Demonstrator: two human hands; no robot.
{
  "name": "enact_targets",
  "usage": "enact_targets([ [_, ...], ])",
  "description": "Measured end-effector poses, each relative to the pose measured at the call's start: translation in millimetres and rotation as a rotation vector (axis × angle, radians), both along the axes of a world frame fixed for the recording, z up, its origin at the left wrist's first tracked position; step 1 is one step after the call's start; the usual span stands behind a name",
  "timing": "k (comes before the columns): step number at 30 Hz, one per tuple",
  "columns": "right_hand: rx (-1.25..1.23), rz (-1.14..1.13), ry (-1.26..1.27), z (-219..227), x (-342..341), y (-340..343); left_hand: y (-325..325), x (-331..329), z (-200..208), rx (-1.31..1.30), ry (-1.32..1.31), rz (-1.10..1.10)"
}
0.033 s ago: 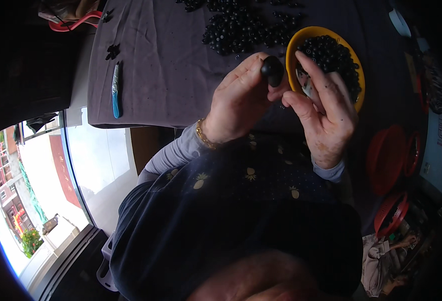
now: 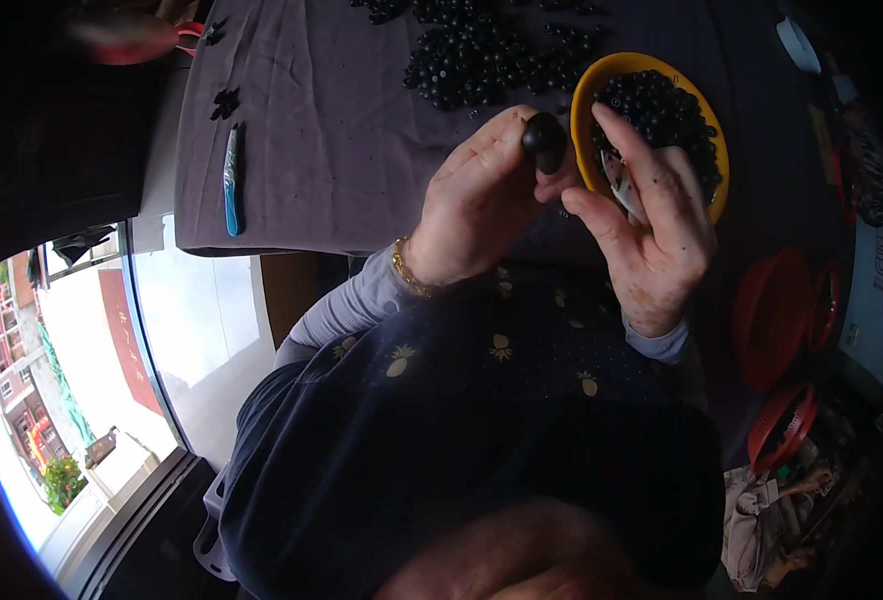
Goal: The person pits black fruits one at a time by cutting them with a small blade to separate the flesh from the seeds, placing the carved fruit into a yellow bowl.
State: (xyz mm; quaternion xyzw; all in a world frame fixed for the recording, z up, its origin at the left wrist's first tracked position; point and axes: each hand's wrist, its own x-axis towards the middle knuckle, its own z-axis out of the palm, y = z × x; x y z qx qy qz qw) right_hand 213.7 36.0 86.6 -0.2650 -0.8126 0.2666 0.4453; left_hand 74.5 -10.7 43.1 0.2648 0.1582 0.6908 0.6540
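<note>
From where I stand, the left hand (image 2: 471,205) is closed on a rounded black piece (image 2: 543,138), which it holds above the front part of the dark cloth (image 2: 321,150). The right hand (image 2: 659,235) is beside it, not touching it, its thumb and forefinger well apart, over the near side of a yellow bowl (image 2: 723,165) with small black beads (image 2: 651,100). A pale piece (image 2: 618,180) shows behind its fingers; whether they grip it, I cannot tell. A loose bead pile (image 2: 471,60) lies farther away, and a blue-handled tool (image 2: 232,195) lies at left.
</note>
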Motion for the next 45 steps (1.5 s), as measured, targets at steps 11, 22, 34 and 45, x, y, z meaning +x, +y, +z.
enact_targets([
  [11, 0.275, 0.109, -0.141, -12.1, 5.2, 2.6, -2.5, -1.5, -1.5, -0.090, 0.084, -0.001],
  [22, 0.229, 0.059, -0.126, -9.4, 0.1, 2.4, -4.7, 1.7, 2.1, -0.119, 0.075, 0.008],
  [34, 0.083, 0.120, -0.167, -4.4, 6.2, 6.1, -1.6, -1.2, -1.5, -0.034, 0.072, -0.015],
  [45, 0.075, 0.125, -0.162, -7.0, 6.1, 6.1, -1.9, -10.8, -11.3, 0.067, -0.114, -0.187],
])
